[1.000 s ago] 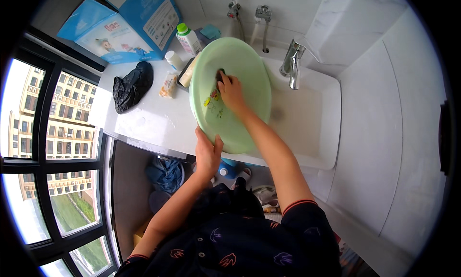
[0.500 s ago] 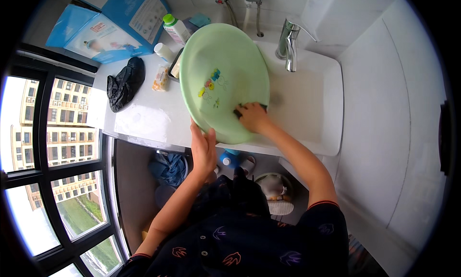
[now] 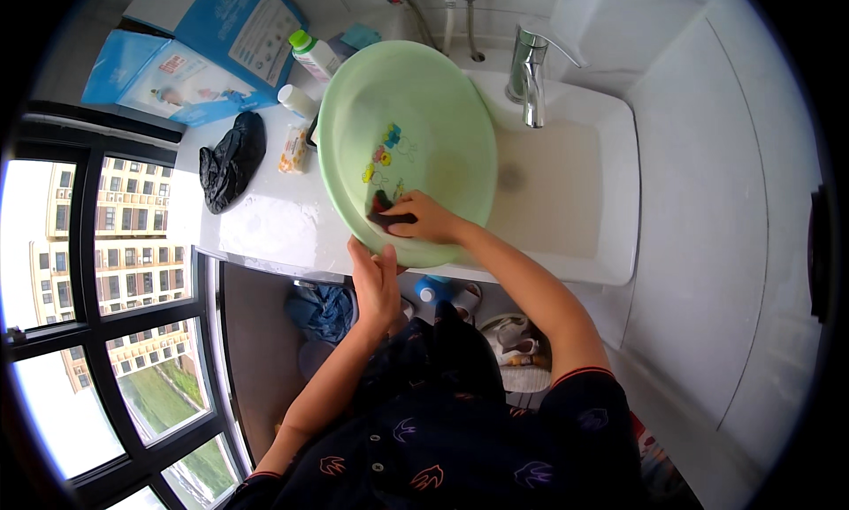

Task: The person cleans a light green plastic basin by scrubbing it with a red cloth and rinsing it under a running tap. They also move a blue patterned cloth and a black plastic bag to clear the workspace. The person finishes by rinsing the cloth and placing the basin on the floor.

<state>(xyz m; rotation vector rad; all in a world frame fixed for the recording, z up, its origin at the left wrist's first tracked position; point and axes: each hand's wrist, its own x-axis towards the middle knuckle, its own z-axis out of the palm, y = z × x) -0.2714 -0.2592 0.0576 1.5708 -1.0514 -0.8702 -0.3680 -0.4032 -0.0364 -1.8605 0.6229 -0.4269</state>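
Right hand point(image 3: 423, 218) has shifted left across the green plastic basin point(image 3: 438, 139), closed on a dark cloth point(image 3: 382, 205). Basin straddles counter point(image 3: 265, 218) and sink point(image 3: 566, 183); left hand point(image 3: 376, 287) grips its near rim. Keep rim braced, press flat, overlap strokes.

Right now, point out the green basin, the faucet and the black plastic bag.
Green basin point(image 3: 433, 139): head view, on its bare inner surface.
Faucet point(image 3: 532, 87): head view, on its downturned metal spout.
Black plastic bag point(image 3: 232, 163): head view, on its crumpled middle.
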